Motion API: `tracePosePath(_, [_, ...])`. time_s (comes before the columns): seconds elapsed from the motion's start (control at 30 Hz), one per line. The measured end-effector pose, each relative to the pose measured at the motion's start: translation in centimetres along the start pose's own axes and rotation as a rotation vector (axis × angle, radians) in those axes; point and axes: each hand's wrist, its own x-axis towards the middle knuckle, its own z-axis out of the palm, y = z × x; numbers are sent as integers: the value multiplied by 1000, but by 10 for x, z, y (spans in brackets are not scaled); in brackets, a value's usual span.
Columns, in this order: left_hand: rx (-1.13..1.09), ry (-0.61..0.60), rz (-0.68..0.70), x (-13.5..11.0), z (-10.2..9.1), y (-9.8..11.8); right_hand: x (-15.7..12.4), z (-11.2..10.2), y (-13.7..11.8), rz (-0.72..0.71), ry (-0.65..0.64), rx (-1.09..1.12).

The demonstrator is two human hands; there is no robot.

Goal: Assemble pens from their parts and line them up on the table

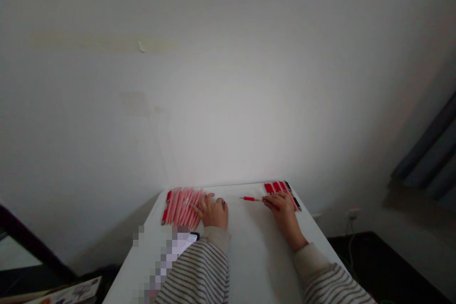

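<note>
A row of pink and red pens (181,206) lies side by side at the far left of a white table (249,251). My left hand (213,212) rests on the right end of that row, fingers curled onto a pen. A smaller group of red pens (278,187) lies at the far right. My right hand (281,205) is beside that group and pinches a single red pen (251,198) that points left across the tabletop. Both sleeves are striped.
A white wall rises just behind the table's far edge. A pixelated patch (160,256) covers something near the left front of the table. A dark curtain (431,156) hangs at the right, and a dark rail (32,247) crosses the lower left.
</note>
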Motion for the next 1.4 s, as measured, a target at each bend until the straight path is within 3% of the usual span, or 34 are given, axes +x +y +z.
tracePosePath(0.17, [-16, 20, 14, 0, -3, 1, 0, 0, -1, -8, 9, 0])
tracePosePath(0.6, [-317, 25, 163, -6, -6, 9, -1, 2, 0, 1, -26, 7])
tracePosePath(1.4, [-285, 43, 108, -5, -9, 8, -1, 1, 2, 8, -25, -29])
